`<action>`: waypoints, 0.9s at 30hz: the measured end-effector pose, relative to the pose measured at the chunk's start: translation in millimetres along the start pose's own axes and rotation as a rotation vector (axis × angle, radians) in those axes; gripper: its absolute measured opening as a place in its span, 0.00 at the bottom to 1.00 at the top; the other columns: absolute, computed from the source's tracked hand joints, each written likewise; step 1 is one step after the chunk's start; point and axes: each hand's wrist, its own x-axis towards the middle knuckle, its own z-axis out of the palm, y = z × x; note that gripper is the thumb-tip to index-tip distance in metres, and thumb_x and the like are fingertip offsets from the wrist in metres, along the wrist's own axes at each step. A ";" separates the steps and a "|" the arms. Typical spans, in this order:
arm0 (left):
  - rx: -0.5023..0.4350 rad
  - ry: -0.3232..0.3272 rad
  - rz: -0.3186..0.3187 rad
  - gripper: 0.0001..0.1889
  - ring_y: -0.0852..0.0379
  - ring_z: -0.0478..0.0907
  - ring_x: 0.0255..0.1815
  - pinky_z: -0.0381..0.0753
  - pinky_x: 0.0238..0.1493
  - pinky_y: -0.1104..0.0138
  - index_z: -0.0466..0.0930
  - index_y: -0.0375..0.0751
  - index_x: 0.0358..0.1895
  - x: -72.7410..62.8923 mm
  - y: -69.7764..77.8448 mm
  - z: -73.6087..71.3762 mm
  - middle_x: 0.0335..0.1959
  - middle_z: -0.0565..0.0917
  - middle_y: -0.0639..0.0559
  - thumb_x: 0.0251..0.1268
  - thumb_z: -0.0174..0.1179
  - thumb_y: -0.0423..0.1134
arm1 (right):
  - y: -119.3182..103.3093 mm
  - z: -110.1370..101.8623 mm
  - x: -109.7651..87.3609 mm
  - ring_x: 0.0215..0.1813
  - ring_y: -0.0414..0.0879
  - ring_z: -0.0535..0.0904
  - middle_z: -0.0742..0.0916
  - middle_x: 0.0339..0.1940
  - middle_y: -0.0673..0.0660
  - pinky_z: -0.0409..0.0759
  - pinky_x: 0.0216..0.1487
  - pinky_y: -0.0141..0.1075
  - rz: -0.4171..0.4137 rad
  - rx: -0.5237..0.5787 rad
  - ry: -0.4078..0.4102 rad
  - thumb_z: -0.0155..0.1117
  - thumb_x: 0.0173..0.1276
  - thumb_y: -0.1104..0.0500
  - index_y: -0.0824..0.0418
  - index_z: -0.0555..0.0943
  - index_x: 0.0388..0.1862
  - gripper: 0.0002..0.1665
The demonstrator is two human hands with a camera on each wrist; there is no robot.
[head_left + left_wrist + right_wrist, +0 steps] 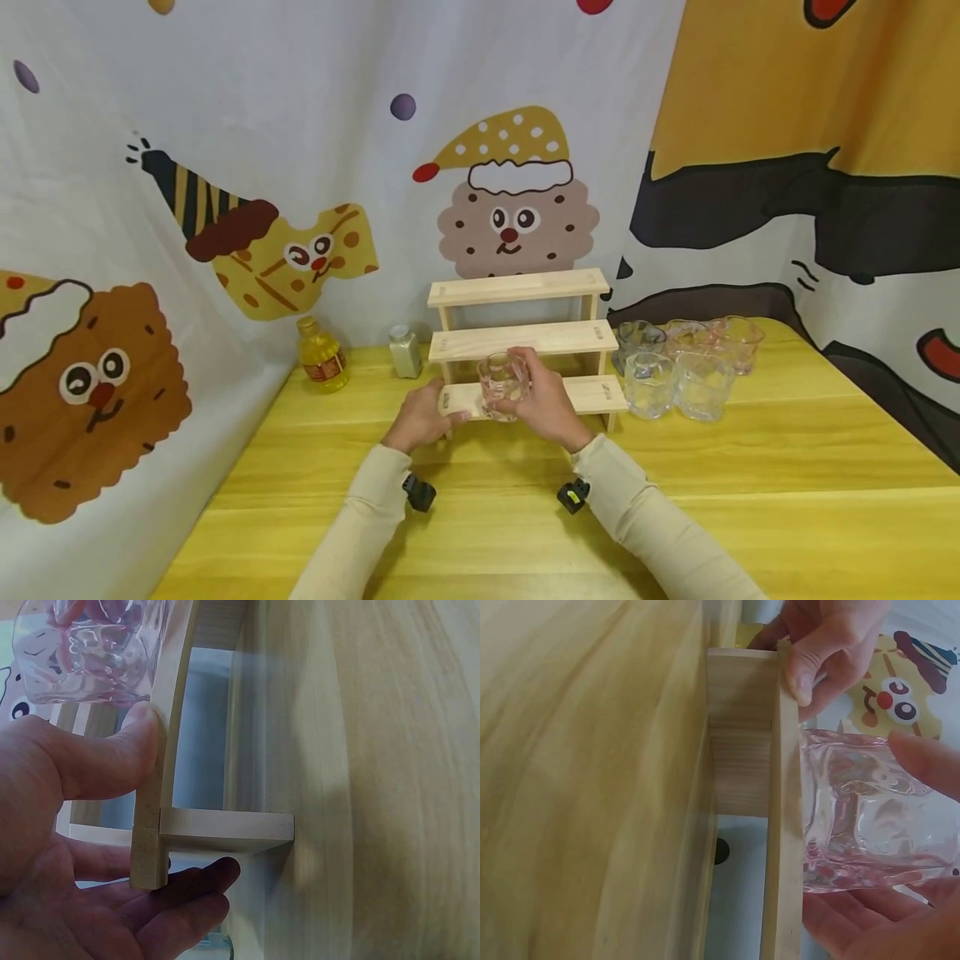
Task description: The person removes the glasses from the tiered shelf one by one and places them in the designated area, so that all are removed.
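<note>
A three-step wooden display rack [525,340] stands on the table against the curtain. At the left end of its lowest board, my left hand [420,414] grips the rack; the thumb [139,750] lies on the board while the other fingers reach past its end. My right hand [551,406] holds a clear, pink-tinted drinking glass [877,810] around its sides, thumb on one side and fingers on the other. Upright on the lowest board, the glass has its base against the wood, left of the middle.
Right of the rack several glasses cluster, among them a clear glass [703,387], a dark-tinted glass [637,337] and a pinkish glass [738,342]. To the left are a bottle of yellow oil [324,358] and a small jar [405,352]. A printed curtain [337,150] hangs behind the table.
</note>
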 end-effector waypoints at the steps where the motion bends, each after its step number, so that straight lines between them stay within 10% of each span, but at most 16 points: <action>1: 0.002 0.000 0.001 0.39 0.48 0.81 0.43 0.81 0.47 0.55 0.66 0.33 0.73 0.5 0.0 -0.2 0.52 0.84 0.36 0.62 0.71 0.47 | 0.3 -0.1 -0.1 0.53 0.55 0.84 0.85 0.59 0.63 0.81 0.56 0.52 -0.003 -0.005 0.005 0.82 0.53 0.56 0.58 0.67 0.72 0.50; 9: 0.018 0.009 0.005 0.39 0.49 0.79 0.43 0.80 0.47 0.55 0.67 0.33 0.72 1.6 -1.2 -0.3 0.54 0.83 0.36 0.61 0.72 0.48 | -0.2 -3.1 -6.2 0.48 0.51 0.84 0.86 0.58 0.62 0.82 0.49 0.47 -0.040 -0.017 0.012 0.83 0.51 0.58 0.59 0.69 0.71 0.49; 16: 0.007 0.005 0.014 0.40 0.42 0.81 0.50 0.81 0.53 0.51 0.66 0.32 0.72 2.2 -1.5 -1.0 0.56 0.82 0.34 0.62 0.71 0.48 | -0.6 -14.9 -17.9 0.19 0.42 0.68 0.88 0.46 0.61 0.73 0.27 0.35 -0.082 -0.063 -0.019 0.82 0.53 0.55 0.57 0.69 0.70 0.47; 22: -0.009 -0.002 -0.003 0.41 0.35 0.76 0.65 0.77 0.65 0.46 0.63 0.34 0.75 2.9 -0.7 -3.7 0.64 0.78 0.32 0.64 0.70 0.48 | -2.0 -28.1 -30.4 0.45 0.51 0.86 0.88 0.55 0.60 0.82 0.42 0.41 -0.092 -0.049 -0.067 0.83 0.51 0.57 0.58 0.70 0.68 0.47; 27: -0.023 -0.029 -0.003 0.41 0.43 0.83 0.50 0.77 0.65 0.48 0.62 0.34 0.75 1.2 -2.6 -0.8 0.39 0.88 0.39 0.64 0.70 0.48 | 1.8 -43.3 -49.3 0.49 0.54 0.86 0.88 0.52 0.63 0.85 0.44 0.40 -0.091 -0.017 -0.205 0.83 0.47 0.61 0.57 0.70 0.65 0.46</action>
